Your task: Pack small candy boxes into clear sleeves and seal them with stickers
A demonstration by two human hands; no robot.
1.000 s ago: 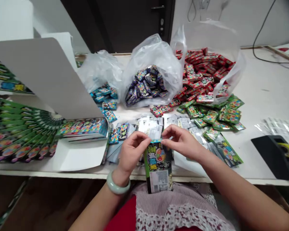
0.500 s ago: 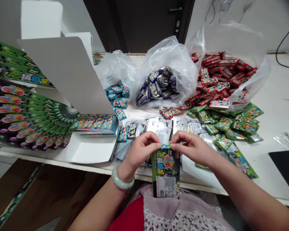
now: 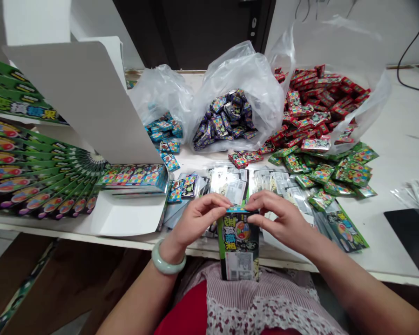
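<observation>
A black and green candy packet [image 3: 240, 237] hangs upright in front of my apron, with coloured lettering and a round multicoloured picture on it. My left hand [image 3: 204, 216], below which a pale green bangle sits on the wrist, pinches the packet's top left corner. At the top right corner, my right hand [image 3: 274, 216] has its thumb and forefinger on the edge. A blue strip shows along the top between the two hands. Just beyond lie flat clear-and-black packets [image 3: 230, 179]. Left of these are a small blue and a purple candy box [image 3: 189, 185].
An open white carton [image 3: 127, 214] holds a row of printed packets at the left, beside fanned green sheets [image 3: 38, 172]. Plastic bags of blue, purple [image 3: 226, 116] and red small boxes [image 3: 321, 100] stand at the back. Green sachets [image 3: 323, 172] are heaped at the right.
The camera view has shifted slightly. The right thumb has slid a little down the packet's edge, away from the forefinger. Both hands remain at the packet's top.
</observation>
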